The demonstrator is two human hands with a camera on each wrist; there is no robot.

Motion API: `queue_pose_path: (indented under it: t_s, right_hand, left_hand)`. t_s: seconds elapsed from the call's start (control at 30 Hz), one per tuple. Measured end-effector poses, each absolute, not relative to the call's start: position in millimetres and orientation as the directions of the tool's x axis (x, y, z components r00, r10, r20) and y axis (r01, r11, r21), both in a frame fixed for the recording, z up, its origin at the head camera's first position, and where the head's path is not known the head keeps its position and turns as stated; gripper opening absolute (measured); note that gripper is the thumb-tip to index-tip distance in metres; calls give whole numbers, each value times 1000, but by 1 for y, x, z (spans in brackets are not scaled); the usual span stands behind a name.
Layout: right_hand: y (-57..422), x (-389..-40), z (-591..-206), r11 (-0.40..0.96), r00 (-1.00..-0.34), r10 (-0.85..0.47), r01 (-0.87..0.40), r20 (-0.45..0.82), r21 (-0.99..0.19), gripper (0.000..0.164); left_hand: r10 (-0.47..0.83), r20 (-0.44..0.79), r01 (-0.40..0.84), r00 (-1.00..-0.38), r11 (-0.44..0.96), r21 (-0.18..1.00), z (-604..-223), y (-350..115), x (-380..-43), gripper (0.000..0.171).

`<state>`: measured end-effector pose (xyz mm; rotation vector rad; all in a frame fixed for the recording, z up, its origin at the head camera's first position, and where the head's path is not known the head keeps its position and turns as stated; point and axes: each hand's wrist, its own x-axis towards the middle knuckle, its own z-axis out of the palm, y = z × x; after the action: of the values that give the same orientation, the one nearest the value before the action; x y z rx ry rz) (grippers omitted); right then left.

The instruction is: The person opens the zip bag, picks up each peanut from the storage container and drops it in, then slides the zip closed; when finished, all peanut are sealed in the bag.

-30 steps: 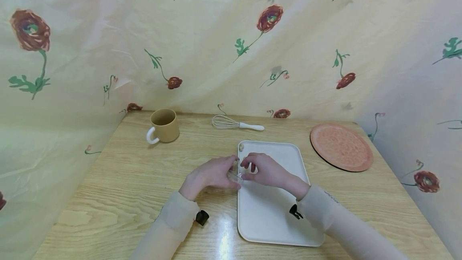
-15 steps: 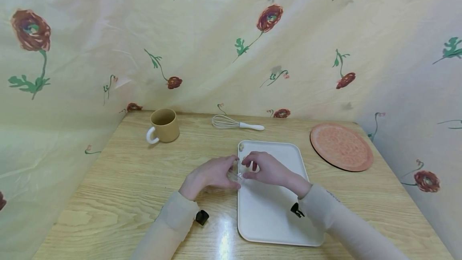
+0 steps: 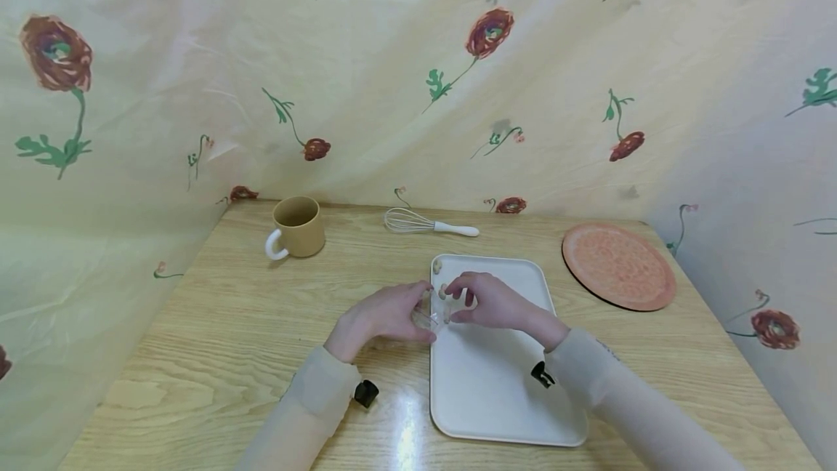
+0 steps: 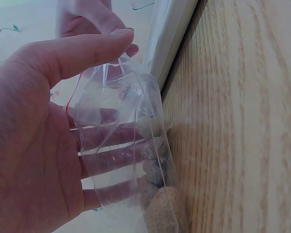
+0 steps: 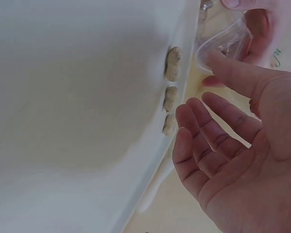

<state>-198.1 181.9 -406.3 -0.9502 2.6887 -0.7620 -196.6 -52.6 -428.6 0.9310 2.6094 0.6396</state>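
My left hand (image 3: 386,312) holds a clear plastic bag (image 4: 119,92) at the left edge of the white tray (image 3: 503,398). In the left wrist view its thumb lies across the bag's top and its fingers spread behind it; several peanuts (image 4: 165,208) show through the plastic. My right hand (image 3: 492,302) hovers over the tray's left side, fingers loosely bent and holding nothing. The right wrist view shows its thumb overlapping the bag's mouth. Three peanuts (image 5: 172,64) lie in a row along the tray's edge, just beyond the right fingertips.
A tan mug (image 3: 302,230) with a white handle stands at the back left. Behind the tray lies a whisk (image 3: 451,228) with a white handle. To the right is a round pinkish mat (image 3: 617,266). Floral cloth (image 3: 405,78) hangs around the wooden table (image 3: 216,355).
My right hand has drawn slightly back and to the right, away from the bag. Another peanut now shows on the tray near its fingertips. My left hand stays put with the bag.
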Motion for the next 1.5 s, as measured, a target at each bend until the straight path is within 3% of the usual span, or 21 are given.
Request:
queue_pose_path:
  t_s: [0.47,1.5]
  right_hand:
    - [178,-203,-430,697,-798,-601,-507,-28,-506,34]
    - [185,-194,-422,740,-838,-545,-460,-36,-491,26]
  left_hand:
    - [652,-128,518,-747,692,503,-427,-52,-197,88]
    - [649,-138,514,-748,697,500,-427,-53,-195,88]
